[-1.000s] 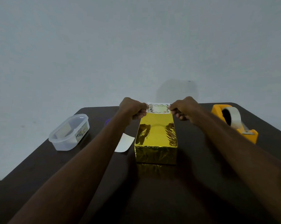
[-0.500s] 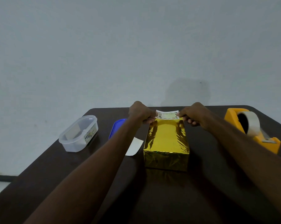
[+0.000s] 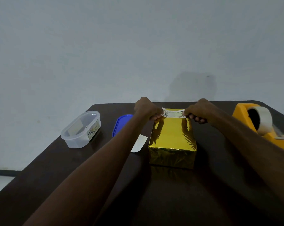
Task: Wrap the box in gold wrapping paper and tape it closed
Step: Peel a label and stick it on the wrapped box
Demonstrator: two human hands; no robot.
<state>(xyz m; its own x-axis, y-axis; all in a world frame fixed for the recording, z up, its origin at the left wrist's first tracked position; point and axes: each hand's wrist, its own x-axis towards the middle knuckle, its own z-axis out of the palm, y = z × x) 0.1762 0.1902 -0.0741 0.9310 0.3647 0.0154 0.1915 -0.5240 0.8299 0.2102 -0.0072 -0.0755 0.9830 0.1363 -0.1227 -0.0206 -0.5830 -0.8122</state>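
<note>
I have the gold-wrapped box (image 3: 172, 139) sitting in the centre of the frame on the table (image 3: 56, 168), already fully covered in foil paper. My left hand (image 3: 147, 109) pinches the left end of a small printed label sticker (image 3: 173, 113) and my right hand (image 3: 198, 111) pinches its right end, both grips closed on it, holding it stretched flat over the far edge of the box top. Whether it is touching the foil yet I cannot tell.

To do this step well, I judge I should keep the label taut and square to the box edges, lower one end first, then smooth across so no crease or bubble gets trapped. The foil looks slick and wrinkled near the corners, so a crooked first contact would be hard to lift without tearing or denting the paper.

The table is dark, matt brown with rounded far corners. At the right edge of the frame stands an orange tape dispenser (image 3: 262, 126) with a roll of clear tape. Left of centre lies a blue lid (image 3: 120, 123), partly hidden by my left forearm, with a white backing slip (image 3: 138, 143) just below it beside the box. Further left sits a clear plastic container (image 3: 81, 128). Behind everything is a plain pale grey wall (image 3: 105, 46), dimly lit.
</note>
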